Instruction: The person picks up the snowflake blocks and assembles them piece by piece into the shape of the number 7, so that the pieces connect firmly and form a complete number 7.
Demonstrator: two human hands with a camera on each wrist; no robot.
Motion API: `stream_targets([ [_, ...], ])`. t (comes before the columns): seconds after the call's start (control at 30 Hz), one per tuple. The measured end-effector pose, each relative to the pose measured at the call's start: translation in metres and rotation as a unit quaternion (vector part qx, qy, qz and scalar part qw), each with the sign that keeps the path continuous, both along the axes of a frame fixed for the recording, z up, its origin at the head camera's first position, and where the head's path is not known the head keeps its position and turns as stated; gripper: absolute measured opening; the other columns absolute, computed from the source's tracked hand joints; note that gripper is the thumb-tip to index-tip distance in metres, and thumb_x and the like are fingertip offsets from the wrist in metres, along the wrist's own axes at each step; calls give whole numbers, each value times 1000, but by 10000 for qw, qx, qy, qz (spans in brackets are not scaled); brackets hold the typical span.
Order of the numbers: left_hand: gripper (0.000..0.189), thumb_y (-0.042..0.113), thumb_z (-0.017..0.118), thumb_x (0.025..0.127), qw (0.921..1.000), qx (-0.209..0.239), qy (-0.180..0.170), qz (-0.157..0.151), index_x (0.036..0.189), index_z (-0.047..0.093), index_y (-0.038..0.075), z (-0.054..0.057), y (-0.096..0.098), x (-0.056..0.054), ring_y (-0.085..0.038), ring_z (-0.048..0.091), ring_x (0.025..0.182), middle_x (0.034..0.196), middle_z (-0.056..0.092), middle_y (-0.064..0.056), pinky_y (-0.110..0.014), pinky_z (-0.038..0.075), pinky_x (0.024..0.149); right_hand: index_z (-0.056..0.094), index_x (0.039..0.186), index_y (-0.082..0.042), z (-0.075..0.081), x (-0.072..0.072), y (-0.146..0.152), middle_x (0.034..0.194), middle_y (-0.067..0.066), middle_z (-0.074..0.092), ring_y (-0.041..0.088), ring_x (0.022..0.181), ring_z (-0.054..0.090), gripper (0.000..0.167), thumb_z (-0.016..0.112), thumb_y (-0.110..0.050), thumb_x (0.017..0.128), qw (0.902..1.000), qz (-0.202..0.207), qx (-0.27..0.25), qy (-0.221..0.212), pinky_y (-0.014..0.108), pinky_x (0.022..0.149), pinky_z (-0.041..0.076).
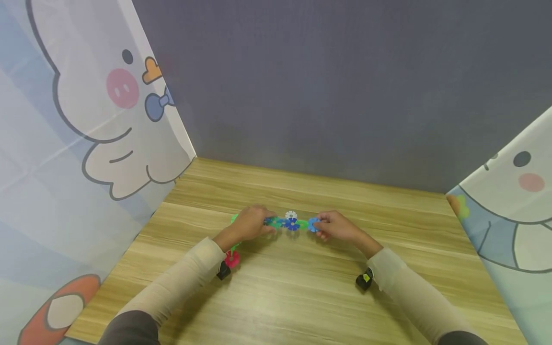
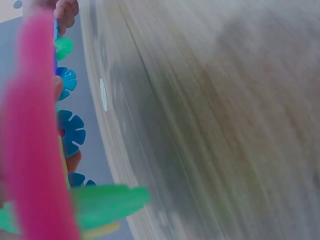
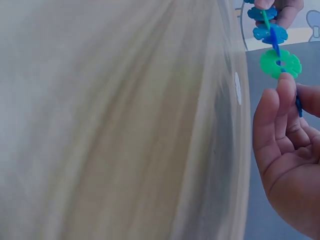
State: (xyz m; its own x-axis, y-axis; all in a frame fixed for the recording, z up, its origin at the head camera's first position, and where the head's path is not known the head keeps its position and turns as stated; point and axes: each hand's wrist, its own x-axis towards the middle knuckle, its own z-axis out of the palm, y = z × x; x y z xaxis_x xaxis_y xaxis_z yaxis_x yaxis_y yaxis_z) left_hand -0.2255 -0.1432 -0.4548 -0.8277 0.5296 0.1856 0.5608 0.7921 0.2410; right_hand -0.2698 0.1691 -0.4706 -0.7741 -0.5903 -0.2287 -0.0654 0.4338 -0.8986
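A chain of interlocking plastic snowflake discs (image 1: 292, 224) in blues and greens stretches between both hands, held above the table. My left hand (image 1: 250, 223) grips its left part, the fingers partly hidden in the head view. My right hand (image 1: 339, 226) pinches a light blue disc (image 1: 313, 224) at the right end between thumb and fingers. Beside that disc sits a green disc (image 3: 281, 64), slotted into the chain. A pink disc (image 1: 232, 259) and green pieces hang near my left wrist; the pink one looms blurred in the left wrist view.
A white snowflake disc (image 1: 291, 215) lies on the wooden table (image 1: 293, 297) just behind the chain. A grey panel (image 1: 319, 96) rises at the table's back, with cartoon-printed cloths on the left and right. Black wrist cameras (image 1: 364, 280) sit at both wrists.
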Motion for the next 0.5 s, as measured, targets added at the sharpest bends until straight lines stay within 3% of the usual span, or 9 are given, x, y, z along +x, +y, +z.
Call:
stream_targets([
  [0.27,48,38,81,85,9995,-103,283,-57,124,73,10,0,2,0,-22,73,94,106,78,-7,-35,64,82,62,99,0,-6,5,-3,77,2,68,9,64,63,14,58,-13,102,9930,-379,-650,-910,24,62,61],
  [0.5,50,39,82,83,9992,-96,359,-142,123,74,11,0,1,1,-20,72,88,101,78,-6,-33,64,79,61,100,-1,-8,11,-4,77,-2,66,7,66,62,11,54,-10,103,9862,-386,-1035,-1234,21,64,59],
])
